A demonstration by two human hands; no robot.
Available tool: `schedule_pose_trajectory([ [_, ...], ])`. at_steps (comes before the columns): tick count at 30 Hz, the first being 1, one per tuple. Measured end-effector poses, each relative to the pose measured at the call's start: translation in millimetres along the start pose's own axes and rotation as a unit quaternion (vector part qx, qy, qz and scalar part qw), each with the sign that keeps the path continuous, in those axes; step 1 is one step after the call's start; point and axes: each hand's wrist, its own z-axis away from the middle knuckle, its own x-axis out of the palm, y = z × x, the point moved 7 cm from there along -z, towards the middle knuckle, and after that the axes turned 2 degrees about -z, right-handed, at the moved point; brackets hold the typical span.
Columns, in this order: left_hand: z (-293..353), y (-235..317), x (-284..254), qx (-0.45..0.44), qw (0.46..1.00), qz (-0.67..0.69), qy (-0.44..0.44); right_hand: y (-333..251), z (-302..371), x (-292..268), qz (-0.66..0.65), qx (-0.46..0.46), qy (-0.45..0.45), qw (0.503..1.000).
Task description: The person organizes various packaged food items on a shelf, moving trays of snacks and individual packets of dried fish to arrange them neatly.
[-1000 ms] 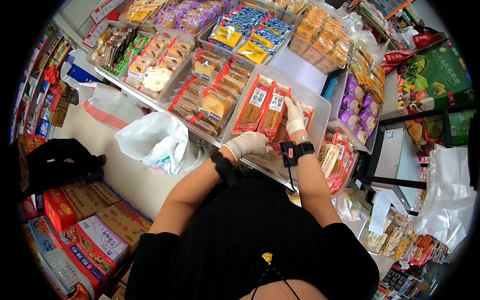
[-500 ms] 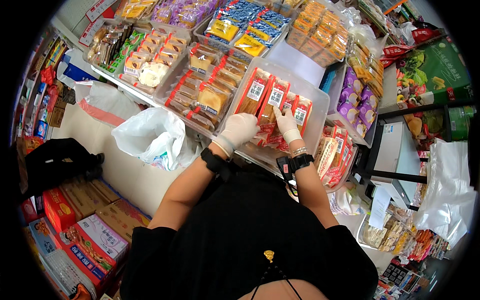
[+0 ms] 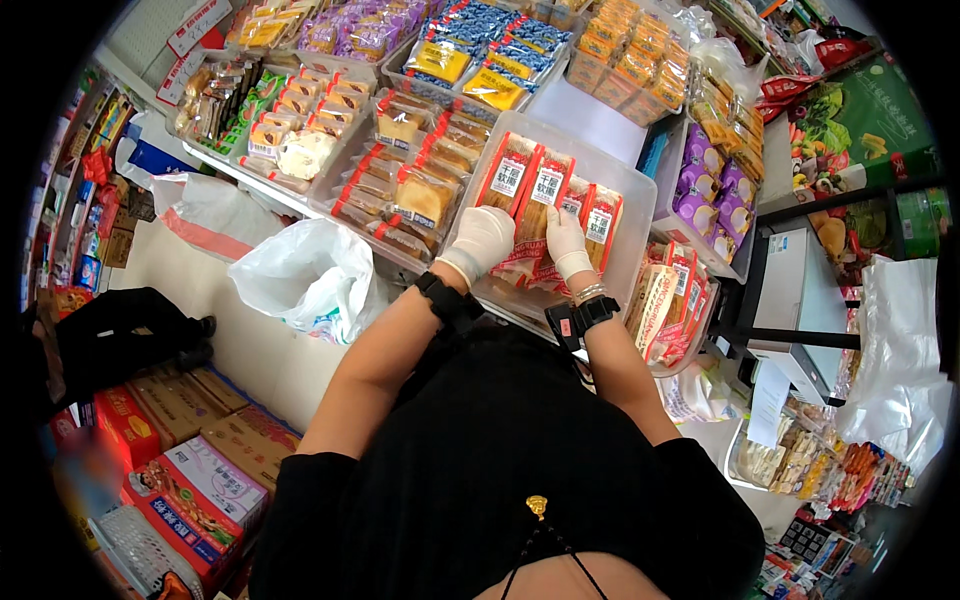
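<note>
Several long pastry packets point(image 3: 545, 185) in clear wrappers with red and white print lie side by side in a translucent plastic bin point(image 3: 640, 215). My left hand point(image 3: 480, 245), in a white glove, is curled round the left edge of the leftmost packet. At the lower part of the second packet is my right hand point(image 3: 567, 243), also gloved, its fingers bent against the wrapper beside the packets on the right. Both hands hide the lower left and middle of the row, and their fingertips are partly out of sight.
Left of the bin stands a tray of packaged bread slices point(image 3: 425, 195). To its right are a tub of similar red-white packets point(image 3: 670, 305) and a bin of purple packets point(image 3: 700, 190). An open white plastic bag point(image 3: 305, 275) and stacked cartons point(image 3: 190, 490) are at the left.
My left hand has moved from over the packets' lower ends to the left edge of the row. My right hand's fingers have curled in lower on the second packet.
</note>
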Motion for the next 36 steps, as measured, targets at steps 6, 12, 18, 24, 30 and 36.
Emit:
schedule_pose_trajectory([
  [6, -2.6, 7.6, -31.1, -0.02, 0.993, 0.08, 0.089, 12.4, -3.3, 4.9, -0.004, 0.018, 0.072, 0.997],
  [12, -4.5, 2.2, 5.3, 0.053, 0.986, 0.03, 0.154, -10.6, -3.2, -7.3, -0.056, 0.016, 0.195, 0.979],
  [18, -4.2, 8.4, -5.6, 0.072, 0.982, 0.101, 0.14, 4.6, -32.6, 28.7, -0.315, 0.021, 0.142, 0.938],
  [24, 0.8, 16.1, 8.0, 0.108, 0.992, 0.04, 0.054, -3.7, -27.9, 4.7, -0.212, 0.031, 0.05, 0.976],
  [30, -7.3, 17.3, 8.6, 0.11, 0.989, 0.091, 0.027, 10.3, -38.6, -5.6, -0.009, -0.008, 0.098, 0.995],
  [36, 20.1, -64.9, -69.3, -0.015, 0.735, 0.677, 0.024, -16.7, -23.4, -37.8, -0.571, 0.163, -0.1, 0.798],
])
